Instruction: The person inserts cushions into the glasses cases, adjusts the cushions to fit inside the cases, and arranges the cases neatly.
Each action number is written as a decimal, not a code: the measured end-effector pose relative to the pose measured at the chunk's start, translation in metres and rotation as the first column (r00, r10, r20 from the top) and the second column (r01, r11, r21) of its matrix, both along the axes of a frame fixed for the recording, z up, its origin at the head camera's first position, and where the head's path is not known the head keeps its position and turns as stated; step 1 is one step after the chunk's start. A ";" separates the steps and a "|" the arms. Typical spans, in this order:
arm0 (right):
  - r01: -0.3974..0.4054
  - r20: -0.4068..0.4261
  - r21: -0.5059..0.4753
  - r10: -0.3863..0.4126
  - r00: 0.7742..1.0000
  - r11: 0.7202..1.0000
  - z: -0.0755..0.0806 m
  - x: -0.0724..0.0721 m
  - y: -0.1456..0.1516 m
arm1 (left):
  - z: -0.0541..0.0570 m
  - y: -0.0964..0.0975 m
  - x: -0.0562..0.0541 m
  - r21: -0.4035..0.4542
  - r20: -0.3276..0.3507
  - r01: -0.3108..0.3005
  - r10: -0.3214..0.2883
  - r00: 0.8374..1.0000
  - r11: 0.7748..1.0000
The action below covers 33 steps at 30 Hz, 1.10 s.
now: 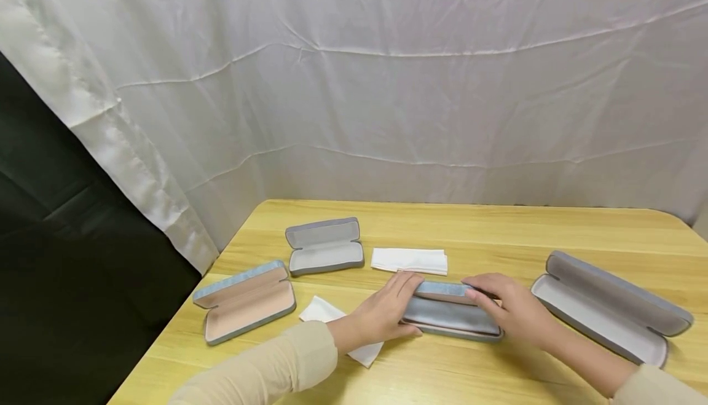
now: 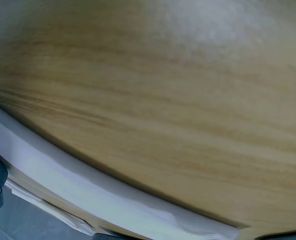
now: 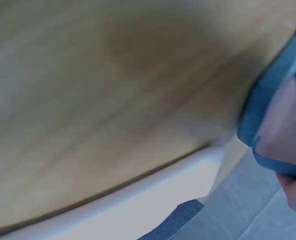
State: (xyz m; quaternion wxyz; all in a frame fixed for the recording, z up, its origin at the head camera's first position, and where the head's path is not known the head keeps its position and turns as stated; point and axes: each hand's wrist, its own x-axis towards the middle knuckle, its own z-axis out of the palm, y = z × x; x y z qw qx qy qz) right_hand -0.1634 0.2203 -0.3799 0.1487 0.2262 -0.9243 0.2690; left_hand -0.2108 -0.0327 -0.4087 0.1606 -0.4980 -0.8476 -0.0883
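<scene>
A blue glasses case (image 1: 442, 289) stands part open on the table between both hands in the head view. My left hand (image 1: 381, 313) grips its left end, fingers over the lid and thumb low at the front. At the other end, my right hand (image 1: 517, 306) holds the lid's right side between thumb and fingers. Something smooth and grey-blue (image 1: 456, 315) lies inside the base; its kind is unclear. The right wrist view catches the case's blue outside (image 3: 263, 110) and pinkish lining, with fingers (image 3: 295, 192) beneath.
Open glasses cases stand around: pink-lined (image 1: 249, 310) at left, grey (image 1: 326, 254) behind it, and a long grey one (image 1: 608, 313) at right. A folded white cloth (image 1: 409, 260) lies behind the held case; another white cloth (image 1: 321, 310) lies partly under the left forearm. A curtain (image 1: 442, 104) hangs behind.
</scene>
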 end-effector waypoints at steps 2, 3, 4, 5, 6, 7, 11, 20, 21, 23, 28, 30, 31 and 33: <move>-0.037 0.093 -0.037 0.040 0.995 0.999 0.004 -0.007 0.002 | 0.000 0.000 0.000 0.011 -0.003 0.004 -0.004 1.000 1.000; -0.060 0.135 -0.047 0.066 0.989 0.997 0.005 -0.011 0.004 | -0.001 0.000 0.000 0.014 -0.005 0.004 -0.004 1.000 1.000; -0.081 0.171 -0.050 0.089 0.981 0.995 0.006 -0.014 0.006 | -0.001 0.000 0.000 0.016 -0.004 0.003 -0.003 1.000 1.000; -0.099 0.210 -0.059 0.109 0.972 0.993 0.007 -0.017 0.007 | -0.002 0.000 0.000 0.021 -0.001 0.004 -0.004 1.000 1.000; -0.120 0.243 -0.068 0.133 0.961 0.990 0.007 -0.020 0.009 | -0.002 0.000 0.000 0.021 -0.003 0.004 -0.004 1.000 1.000; -0.131 0.275 -0.072 0.146 0.950 0.989 0.007 -0.022 0.010 | -0.002 0.000 0.000 0.023 -0.003 0.006 -0.006 1.000 1.000; -0.196 0.346 -0.070 0.208 0.915 0.978 0.008 -0.027 0.015 | -0.003 0.000 0.000 0.018 -0.022 0.011 -0.010 1.000 1.000; -0.288 0.295 -0.057 0.292 0.910 0.956 0.006 -0.029 0.016 | -0.002 -0.001 0.001 0.005 -0.011 0.008 -0.008 1.000 1.000; -0.298 0.277 -0.065 0.304 0.912 0.952 0.004 -0.029 0.015 | -0.002 -0.001 0.001 0.006 -0.017 0.012 -0.012 1.000 1.000; -0.313 0.248 -0.078 0.323 0.913 0.946 0.001 -0.028 0.015 | -0.003 -0.002 0.000 0.006 -0.028 0.022 -0.022 0.999 1.000; -0.309 0.193 -0.062 0.315 0.929 0.949 -0.003 -0.025 0.014 | -0.004 -0.002 0.001 -0.007 -0.068 0.038 -0.038 0.997 0.999; -0.295 0.180 -0.044 0.298 0.937 0.954 -0.004 -0.022 0.014 | -0.004 -0.002 0.001 -0.013 -0.075 0.040 -0.041 0.996 0.999; -0.288 0.172 -0.033 0.289 0.942 0.957 -0.004 -0.021 0.014 | -0.004 -0.002 0.002 -0.017 -0.077 0.039 -0.040 0.996 0.999; -0.267 0.163 -0.021 0.267 0.950 0.963 -0.005 -0.019 0.014 | -0.004 -0.002 0.002 -0.022 -0.075 0.034 -0.036 0.997 0.999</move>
